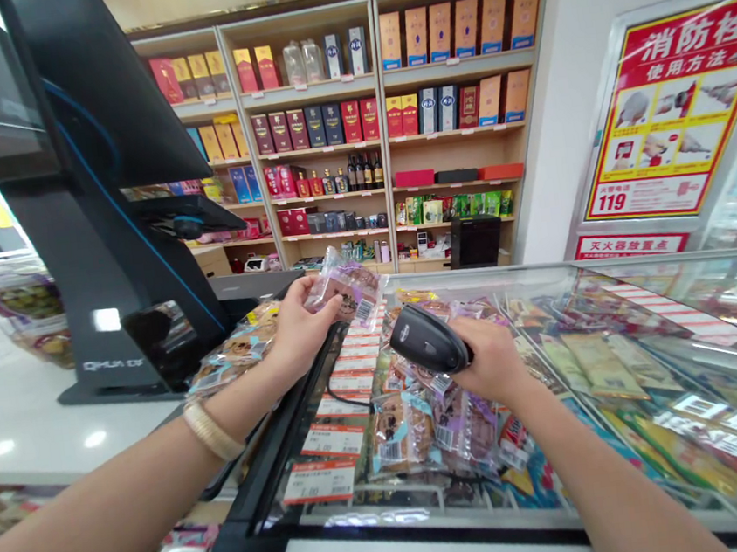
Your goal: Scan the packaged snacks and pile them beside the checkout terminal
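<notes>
My left hand [304, 318] grips a clear and purple snack packet [353, 291] by its left side, with a barcode showing on the packet. In my right hand [488, 356] is a black barcode scanner [426, 338], its head pointing left towards the held packet, a short distance apart from it. Below the scanner, more packets [401, 431] with blue or purple markings lie in a heap on the glass freezer top. Further similar packets [238, 351] are piled left of my left hand, beside the register.
A black register [115, 250] stands on the white counter [23, 435] at left, with a jar [22, 304] behind it. Price labels [321, 481] line the freezer's left edge. A thin black cable crosses them. Shelves [316, 93] of boxes and bottles stand behind; a red poster [674, 112] hangs right.
</notes>
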`<state>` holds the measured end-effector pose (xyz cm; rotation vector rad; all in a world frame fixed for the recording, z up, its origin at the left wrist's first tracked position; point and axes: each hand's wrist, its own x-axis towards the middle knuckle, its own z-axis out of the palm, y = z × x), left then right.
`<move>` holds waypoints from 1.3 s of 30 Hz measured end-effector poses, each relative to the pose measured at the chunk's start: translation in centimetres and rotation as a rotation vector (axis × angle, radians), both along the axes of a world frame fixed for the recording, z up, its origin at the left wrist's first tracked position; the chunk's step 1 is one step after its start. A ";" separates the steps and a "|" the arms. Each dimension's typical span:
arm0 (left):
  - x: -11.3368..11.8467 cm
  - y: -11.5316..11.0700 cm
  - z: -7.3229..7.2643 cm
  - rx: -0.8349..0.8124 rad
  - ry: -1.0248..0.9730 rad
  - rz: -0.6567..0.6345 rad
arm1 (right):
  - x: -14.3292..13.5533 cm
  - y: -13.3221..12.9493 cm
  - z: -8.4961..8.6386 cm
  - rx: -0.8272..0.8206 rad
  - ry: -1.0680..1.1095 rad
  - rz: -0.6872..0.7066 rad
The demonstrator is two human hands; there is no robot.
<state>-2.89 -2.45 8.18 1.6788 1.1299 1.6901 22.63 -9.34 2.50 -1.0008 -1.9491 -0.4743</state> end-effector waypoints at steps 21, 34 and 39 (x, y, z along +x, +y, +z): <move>1.0 -2.9 -3.8 -0.469 0.027 -0.656 | 1.9 0.9 -0.3 0.121 0.340 -0.221; 1.1 -3.1 -7.7 0.060 0.615 -0.338 | 1.9 0.8 -0.5 0.129 0.244 -0.192; -3.9 -0.6 -4.8 0.162 0.700 0.024 | 1.9 0.9 -0.7 0.139 0.243 -0.208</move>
